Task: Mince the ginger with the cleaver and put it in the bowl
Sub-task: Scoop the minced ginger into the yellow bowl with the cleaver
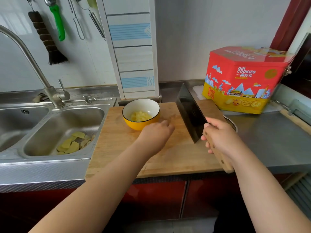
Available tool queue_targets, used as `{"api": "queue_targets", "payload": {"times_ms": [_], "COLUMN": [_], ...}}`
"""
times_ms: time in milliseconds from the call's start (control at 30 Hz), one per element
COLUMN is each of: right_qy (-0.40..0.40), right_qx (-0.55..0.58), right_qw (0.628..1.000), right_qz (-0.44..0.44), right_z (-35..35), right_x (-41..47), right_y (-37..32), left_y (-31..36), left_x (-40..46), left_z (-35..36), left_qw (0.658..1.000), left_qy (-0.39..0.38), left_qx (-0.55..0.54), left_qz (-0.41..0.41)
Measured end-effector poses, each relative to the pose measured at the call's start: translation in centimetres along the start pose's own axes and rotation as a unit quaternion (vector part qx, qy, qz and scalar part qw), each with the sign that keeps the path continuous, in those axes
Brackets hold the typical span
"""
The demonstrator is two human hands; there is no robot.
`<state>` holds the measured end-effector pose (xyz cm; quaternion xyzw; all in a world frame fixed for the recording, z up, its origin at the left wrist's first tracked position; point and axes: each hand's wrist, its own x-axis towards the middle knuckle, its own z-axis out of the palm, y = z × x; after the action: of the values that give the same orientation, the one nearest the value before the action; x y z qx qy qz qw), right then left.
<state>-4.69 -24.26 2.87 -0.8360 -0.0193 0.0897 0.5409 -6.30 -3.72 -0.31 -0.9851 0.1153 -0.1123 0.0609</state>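
Observation:
A yellow bowl (pixel 134 125) with a white inside stands at the back of the wooden cutting board (pixel 121 148). A small heap of minced ginger (pixel 140 116) lies in it. My right hand (pixel 220 137) grips the wooden handle of the cleaver (pixel 190 113), whose dark blade is lifted off the board and tilted, edge toward the left. My left hand (pixel 156 133) hovers low over the board just right of the bowl, fingers loosely curled; whether it holds anything is hidden.
A steel double sink (pixel 55 126) lies left of the board, with ginger peels (pixel 72 143) in the near basin and a tap (pixel 33 64) behind. A red and yellow cookie tin (pixel 244 81) stands at the back right. Utensils hang on the wall.

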Motion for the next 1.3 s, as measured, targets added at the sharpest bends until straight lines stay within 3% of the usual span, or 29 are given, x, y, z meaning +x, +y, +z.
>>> {"api": "queue_targets", "payload": {"times_ms": [100, 300, 900, 1000, 1167, 1300], "right_qy": [-0.015, -0.030, -0.067, -0.066, -0.058, -0.052], "right_qx": [0.077, 0.165, 0.158, 0.168, 0.164, 0.145], "right_qw": [0.996, 0.982, 0.983, 0.982, 0.984, 0.987], "right_qz": [0.043, 0.086, 0.059, 0.053, 0.048, 0.037], "right_z": [-0.6, -0.9, 1.0, 1.2, 0.9, 0.9], "right_x": [0.2, 1.1, 0.9, 0.6, 0.9, 0.4], "right_y": [0.5, 1.7, 0.9, 0.5, -0.4, -0.4], "left_y": [0.7, 0.7, 0.5, 0.8, -2.6, -7.2], "left_x": [0.1, 0.7, -0.1, -0.5, 1.6, 2.1], "left_z": [0.9, 0.6, 0.9, 0.2, -4.3, -4.3], "left_qw": [0.995, 0.992, 0.980, 0.987, 0.970, 0.962], "left_qy": [-0.083, -0.100, -0.144, -0.103, 0.094, 0.069], "left_qx": [0.025, 0.028, -0.052, -0.062, -0.132, -0.152], "left_qz": [-0.039, -0.070, -0.130, -0.107, -0.183, -0.216]}}
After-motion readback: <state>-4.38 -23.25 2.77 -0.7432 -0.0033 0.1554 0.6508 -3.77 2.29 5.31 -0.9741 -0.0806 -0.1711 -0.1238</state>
